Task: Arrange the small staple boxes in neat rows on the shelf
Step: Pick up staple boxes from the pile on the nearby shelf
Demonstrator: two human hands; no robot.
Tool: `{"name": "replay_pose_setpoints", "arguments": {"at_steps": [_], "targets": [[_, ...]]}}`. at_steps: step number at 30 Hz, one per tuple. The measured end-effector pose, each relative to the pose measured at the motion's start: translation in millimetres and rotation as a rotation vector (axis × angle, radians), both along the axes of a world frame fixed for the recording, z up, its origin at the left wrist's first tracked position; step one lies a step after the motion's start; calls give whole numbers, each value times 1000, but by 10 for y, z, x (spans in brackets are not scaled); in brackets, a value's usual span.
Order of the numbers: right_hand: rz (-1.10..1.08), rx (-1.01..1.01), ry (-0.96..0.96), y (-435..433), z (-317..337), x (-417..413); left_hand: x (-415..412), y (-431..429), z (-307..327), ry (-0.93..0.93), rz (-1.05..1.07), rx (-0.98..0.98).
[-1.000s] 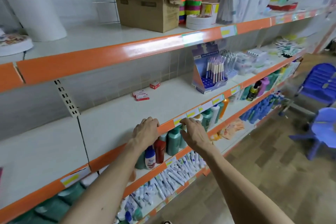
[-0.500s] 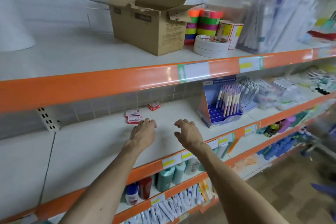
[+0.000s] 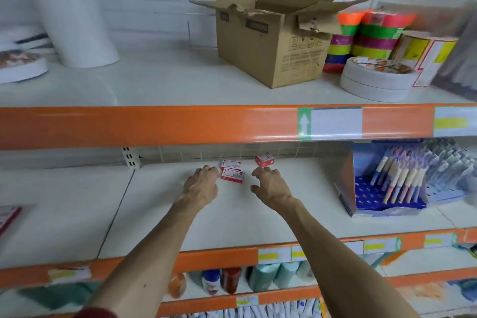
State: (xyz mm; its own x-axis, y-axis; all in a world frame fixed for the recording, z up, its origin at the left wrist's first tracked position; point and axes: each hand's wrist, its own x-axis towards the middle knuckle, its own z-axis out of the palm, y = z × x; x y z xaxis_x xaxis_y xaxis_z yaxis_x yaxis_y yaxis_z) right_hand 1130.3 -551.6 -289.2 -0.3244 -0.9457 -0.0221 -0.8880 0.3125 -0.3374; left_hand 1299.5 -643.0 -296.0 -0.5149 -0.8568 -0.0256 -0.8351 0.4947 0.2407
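L grip [image 3: 202, 186] nearer boxes [image 3: 232, 175]; pens [image 3: 397, 183] rt

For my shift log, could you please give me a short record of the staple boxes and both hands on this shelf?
shelf: middle, white
front box: flat, against the rear box
third box: apart, to the right, askew
left hand: at the front box's left edge, contact unclear
right hand: fingers spread, just before the third box, holding nothing
rows: not yet formed

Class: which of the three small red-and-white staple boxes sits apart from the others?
The rightmost small red-and-white staple box, alone beyond the right hand; the other two lie together beside the left hand.
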Motion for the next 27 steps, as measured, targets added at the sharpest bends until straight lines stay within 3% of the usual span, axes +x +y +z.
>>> {"name": "replay_pose_setpoints", "arguments": {"at_steps": [9,14,27], "targets": [[40,13,0,-579,-524,-35,-264,-412,-391,70,17,-33],[29,-73,44,-734,-750,-22,-416,-585,-580,38,-15,-47],[73,90,38,-300,-470,-749,-703,-529,-435,-27,-14,45]]}}
